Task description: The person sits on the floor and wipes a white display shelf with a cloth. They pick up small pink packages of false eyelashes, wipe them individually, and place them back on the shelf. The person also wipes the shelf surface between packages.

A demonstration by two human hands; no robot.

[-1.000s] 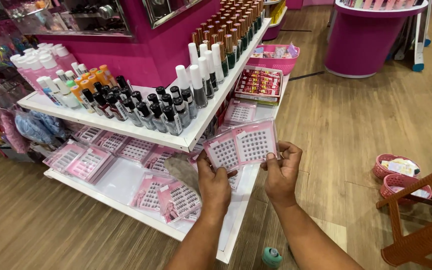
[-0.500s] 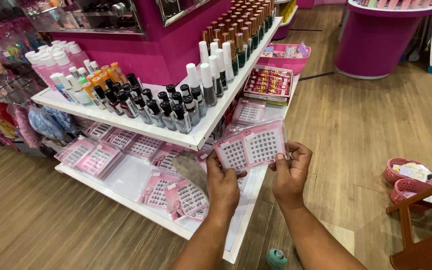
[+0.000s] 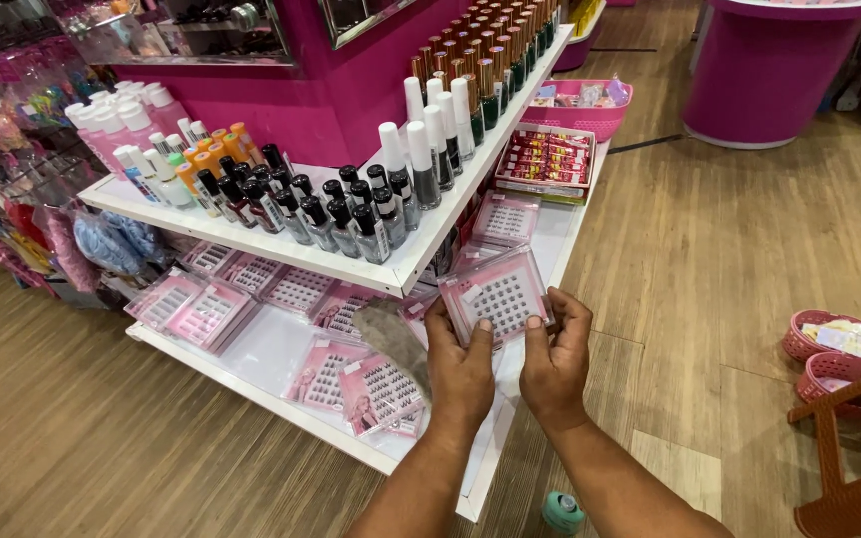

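Both of my hands hold a flat pink and clear eyelash pack [image 3: 498, 295] in front of the corner of a white display shelf [image 3: 411, 273]. My left hand [image 3: 462, 367] grips its left lower edge with the thumb on the front. A grey cloth [image 3: 395, 338] hangs from under that hand. My right hand [image 3: 557, 354] grips the pack's right lower edge. More eyelash packs [image 3: 211, 309] lie flat on the lower shelf board, several in a row and a few near the front [image 3: 363, 384].
Bottles with black and white caps [image 3: 351, 214] crowd the upper shelf, with tall slim tubes [image 3: 480, 60] further back. A red boxed display [image 3: 548, 159] and a pink basket [image 3: 580, 105] stand beyond. Small pink baskets [image 3: 834, 349] sit on the wooden floor at right. A teal bottle [image 3: 562, 510] stands by my arm.
The pack has dropped slightly lower and tilted flatter, closer to the lower shelf. The view has shifted a little to the left.
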